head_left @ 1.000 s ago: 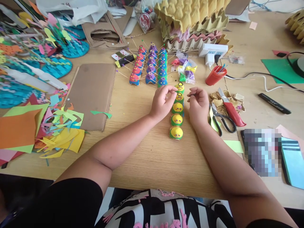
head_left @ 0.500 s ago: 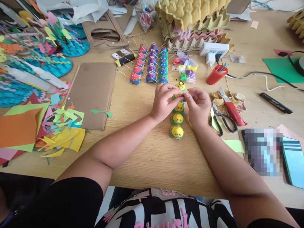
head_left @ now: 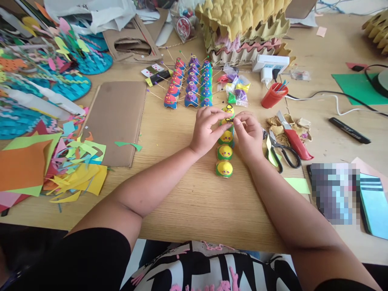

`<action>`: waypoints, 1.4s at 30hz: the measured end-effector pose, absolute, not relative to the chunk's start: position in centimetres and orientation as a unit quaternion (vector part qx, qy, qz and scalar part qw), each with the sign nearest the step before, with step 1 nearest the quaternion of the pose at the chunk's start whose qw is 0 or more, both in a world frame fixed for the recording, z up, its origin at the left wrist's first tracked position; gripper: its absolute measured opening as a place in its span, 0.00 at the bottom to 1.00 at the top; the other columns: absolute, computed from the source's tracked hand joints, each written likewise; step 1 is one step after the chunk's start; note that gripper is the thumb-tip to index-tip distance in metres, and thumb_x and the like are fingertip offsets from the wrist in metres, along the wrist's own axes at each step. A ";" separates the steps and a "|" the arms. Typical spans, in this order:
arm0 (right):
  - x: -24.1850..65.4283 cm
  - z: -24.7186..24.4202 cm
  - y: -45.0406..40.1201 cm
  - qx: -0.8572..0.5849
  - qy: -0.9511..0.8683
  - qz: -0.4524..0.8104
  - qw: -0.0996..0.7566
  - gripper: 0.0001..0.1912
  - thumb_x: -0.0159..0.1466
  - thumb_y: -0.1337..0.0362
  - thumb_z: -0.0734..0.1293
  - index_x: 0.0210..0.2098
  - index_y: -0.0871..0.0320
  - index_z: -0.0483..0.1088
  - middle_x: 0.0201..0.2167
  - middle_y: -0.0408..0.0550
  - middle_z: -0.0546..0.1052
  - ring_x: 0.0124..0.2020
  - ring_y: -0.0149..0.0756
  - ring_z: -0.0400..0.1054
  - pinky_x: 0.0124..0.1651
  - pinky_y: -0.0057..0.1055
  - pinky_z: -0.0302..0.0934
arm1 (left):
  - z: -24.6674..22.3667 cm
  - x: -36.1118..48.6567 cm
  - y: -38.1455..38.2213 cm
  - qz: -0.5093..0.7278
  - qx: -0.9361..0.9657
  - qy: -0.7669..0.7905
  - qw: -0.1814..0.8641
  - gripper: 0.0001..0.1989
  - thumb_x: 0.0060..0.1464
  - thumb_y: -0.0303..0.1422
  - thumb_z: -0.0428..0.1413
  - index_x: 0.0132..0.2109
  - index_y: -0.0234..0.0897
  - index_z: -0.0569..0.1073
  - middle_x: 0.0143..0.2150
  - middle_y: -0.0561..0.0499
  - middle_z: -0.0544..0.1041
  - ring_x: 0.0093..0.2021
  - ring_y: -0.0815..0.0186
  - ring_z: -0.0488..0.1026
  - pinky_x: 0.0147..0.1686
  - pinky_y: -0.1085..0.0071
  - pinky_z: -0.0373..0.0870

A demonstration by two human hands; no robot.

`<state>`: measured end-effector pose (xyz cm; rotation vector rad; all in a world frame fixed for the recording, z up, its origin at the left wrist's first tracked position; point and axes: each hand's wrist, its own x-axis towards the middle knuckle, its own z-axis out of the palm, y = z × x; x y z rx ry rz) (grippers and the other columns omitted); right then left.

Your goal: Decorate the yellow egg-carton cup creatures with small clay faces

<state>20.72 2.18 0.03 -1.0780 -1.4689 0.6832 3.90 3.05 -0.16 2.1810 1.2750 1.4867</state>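
A row of yellow-and-green egg-carton figures (head_left: 225,152) with smiling faces runs toward me. The farthest figure (head_left: 229,109) has a dark ring on its top. Over the second figure from the back, my left hand (head_left: 208,129) and my right hand (head_left: 249,135) meet, their fingertips pinched together. Between them shows a thin dark strip (head_left: 230,120), held by the right fingertips; its full shape is hidden. The left thumb and forefinger are closed just beside it, and I cannot make out whether they grip it too.
Red, purple and blue figures (head_left: 191,87) with toothpick-like sticks stand behind. Right of my hands lie scissors (head_left: 283,149), a red-handled knife (head_left: 295,139) and a red cup (head_left: 274,95). Cardboard (head_left: 117,121) and paper scraps (head_left: 80,178) lie left. Egg trays (head_left: 242,24) are stacked at the back.
My right hand has shifted slightly left and its fingers are curled more. The dark strip between the fingertips shows more clearly. The whole view has moved a little.
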 end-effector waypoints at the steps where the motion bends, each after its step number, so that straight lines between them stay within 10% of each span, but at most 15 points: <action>1: 20.7 0.0 2.2 -0.457 -0.623 0.293 0.563 0.19 0.69 0.42 0.69 0.37 0.51 0.75 0.43 0.47 0.76 0.50 0.39 0.71 0.52 0.38 0.67 | -0.1 3.9 3.0 0.502 0.743 0.430 0.104 0.16 0.68 0.49 0.58 0.52 0.47 0.83 0.49 0.47 0.79 0.56 0.59 0.74 0.63 0.58 0.69; 42: 20.7 0.5 2.1 -0.429 -0.628 0.319 0.566 0.26 0.64 0.37 0.73 0.27 0.54 0.75 0.32 0.44 0.74 0.39 0.35 0.70 0.51 0.37 0.66 | -0.9 3.9 3.5 0.534 0.753 0.383 0.035 0.12 0.68 0.44 0.60 0.44 0.45 0.85 0.40 0.51 0.80 0.47 0.63 0.75 0.52 0.61 0.71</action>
